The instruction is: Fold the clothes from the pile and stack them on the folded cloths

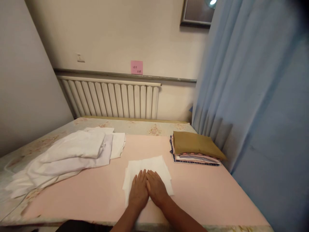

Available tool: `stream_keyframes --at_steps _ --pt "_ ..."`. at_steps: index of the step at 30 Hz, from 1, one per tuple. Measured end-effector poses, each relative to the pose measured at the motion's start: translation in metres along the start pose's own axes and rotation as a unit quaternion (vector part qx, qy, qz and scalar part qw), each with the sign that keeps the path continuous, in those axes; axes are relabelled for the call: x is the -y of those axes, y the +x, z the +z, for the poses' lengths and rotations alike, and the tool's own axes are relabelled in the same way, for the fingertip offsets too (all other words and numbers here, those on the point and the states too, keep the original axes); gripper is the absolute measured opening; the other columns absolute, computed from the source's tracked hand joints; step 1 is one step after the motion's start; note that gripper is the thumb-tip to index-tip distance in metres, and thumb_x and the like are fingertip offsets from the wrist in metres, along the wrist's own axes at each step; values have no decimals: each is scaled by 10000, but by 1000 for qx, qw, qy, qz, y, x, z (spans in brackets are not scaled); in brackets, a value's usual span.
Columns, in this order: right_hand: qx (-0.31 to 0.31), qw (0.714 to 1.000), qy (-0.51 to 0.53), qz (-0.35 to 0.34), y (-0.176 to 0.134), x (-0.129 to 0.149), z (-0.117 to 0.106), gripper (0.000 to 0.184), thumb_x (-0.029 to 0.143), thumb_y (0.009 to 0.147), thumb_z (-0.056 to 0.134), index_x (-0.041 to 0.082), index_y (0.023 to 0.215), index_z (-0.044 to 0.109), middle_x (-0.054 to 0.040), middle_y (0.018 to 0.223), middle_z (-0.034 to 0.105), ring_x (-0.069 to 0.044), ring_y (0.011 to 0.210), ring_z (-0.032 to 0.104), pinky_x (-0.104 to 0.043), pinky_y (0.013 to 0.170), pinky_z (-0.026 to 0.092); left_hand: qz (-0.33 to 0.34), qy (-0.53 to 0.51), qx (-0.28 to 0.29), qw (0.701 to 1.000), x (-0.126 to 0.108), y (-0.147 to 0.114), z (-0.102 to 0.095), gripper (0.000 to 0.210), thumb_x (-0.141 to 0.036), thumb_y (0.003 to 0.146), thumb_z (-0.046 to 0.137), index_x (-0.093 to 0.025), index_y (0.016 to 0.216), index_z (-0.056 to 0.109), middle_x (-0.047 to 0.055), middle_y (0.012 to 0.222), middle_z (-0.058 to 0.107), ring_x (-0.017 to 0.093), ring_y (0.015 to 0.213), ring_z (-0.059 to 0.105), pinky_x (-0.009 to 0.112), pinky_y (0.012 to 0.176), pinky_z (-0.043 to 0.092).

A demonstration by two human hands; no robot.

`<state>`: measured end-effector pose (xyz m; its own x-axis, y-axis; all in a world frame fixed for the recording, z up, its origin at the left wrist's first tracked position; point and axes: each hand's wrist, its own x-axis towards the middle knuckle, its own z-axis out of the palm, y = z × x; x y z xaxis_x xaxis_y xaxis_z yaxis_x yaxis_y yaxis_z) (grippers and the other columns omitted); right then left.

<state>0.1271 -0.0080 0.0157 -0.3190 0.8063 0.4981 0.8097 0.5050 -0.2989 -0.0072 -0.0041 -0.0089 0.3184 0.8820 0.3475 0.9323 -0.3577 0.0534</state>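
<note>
Currently left hand (139,192), right hand (157,189) flat, touching, pressing folded white cloth (149,164), pinching nothing; sideways push could skew it.

Smooth pale-pink cloth sheet (207,196) is leaving room outside both the bare left hand (139,190) and bare right hand (156,187). Rumpled white fabric heap (74,148) is blocking far left; squarish olive-topped folded-cloth stack (195,144) and pleated blue curtain (241,80) are crowding the right.

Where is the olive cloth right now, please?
In the head view, the olive cloth tops the fabric stack on the right, beside the blue curtain.
</note>
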Motion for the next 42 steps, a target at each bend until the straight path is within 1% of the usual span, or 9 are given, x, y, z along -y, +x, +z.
stream_keyframes --at_steps 2,4,8,12,19,27,33,38,42 --pt "-11 1000 0 14 -4 -7 4 425 207 960 368 193 1346 544 -67 1330 606 -181 1280 510 -412 1122 371 -5 -5 -6 1000 -1 1 -2 500 -237 947 331 -201 1430 451 53 1499 443 242 1407 368 463 1139 325" --pt "-23 999 -11 23 -7 -14 7 425 194 958 361 192 1337 555 -69 1330 606 -183 1290 502 -416 1120 376 -8 -11 -14 1000 -2 2 -4 486 -276 962 319 -209 1421 464 51 1490 456 243 1398 384 472 1132 335" --pt "-20 999 -36 35 -9 -21 11 409 193 954 387 174 1315 577 -77 1359 582 -196 1336 453 -416 1145 342 -15 -18 -17 1000 -4 3 -5 480 -297 968 313 -208 1410 480 44 1477 474 241 1390 396 469 1128 345" --pt "-16 998 -52 39 -9 -21 12 414 202 954 402 172 1336 558 -95 1395 546 -223 1359 423 -448 1143 329 -19 -22 -20 999 -4 2 -3 477 -303 968 318 -212 1405 485 44 1476 476 237 1393 392 468 1135 337" --pt "0 998 -61 35 -11 -26 7 412 237 962 410 175 1348 543 -83 1446 493 -230 1387 380 -446 1148 310 -15 -25 -24 999 -5 1 -6 481 -296 960 336 -208 1412 475 50 1485 462 240 1397 386 469 1140 331" --pt "5 996 -77 32 -11 -34 5 421 248 950 444 182 1357 531 -82 1443 498 -217 1390 375 -419 1154 290 -14 -28 -35 999 -6 1 -9 480 -286 955 340 -202 1405 486 59 1476 471 245 1389 399 469 1139 336" --pt "17 996 -78 43 -12 -37 1 420 256 953 434 186 1355 535 -71 1441 501 -231 1386 381 -428 1154 285 -18 -30 -23 999 -6 1 -12 482 -297 955 341 -199 1404 485 51 1477 472 240 1388 400 463 1139 336" --pt "9 995 -84 46 -14 -39 2 425 259 960 419 175 1364 525 -81 1455 483 -231 1391 373 -432 1156 279 -22 -34 -19 999 -6 2 -12 478 -303 957 345 -194 1400 490 54 1474 475 245 1387 402 466 1133 343" --pt "6 995 -85 47 -14 -39 4 424 257 959 425 169 1361 527 -87 1458 478 -234 1392 372 -436 1158 275 -21 -37 -31 999 -6 1 -10 475 -310 959 348 -208 1400 490 58 1470 483 242 1386 404 467 1134 339"
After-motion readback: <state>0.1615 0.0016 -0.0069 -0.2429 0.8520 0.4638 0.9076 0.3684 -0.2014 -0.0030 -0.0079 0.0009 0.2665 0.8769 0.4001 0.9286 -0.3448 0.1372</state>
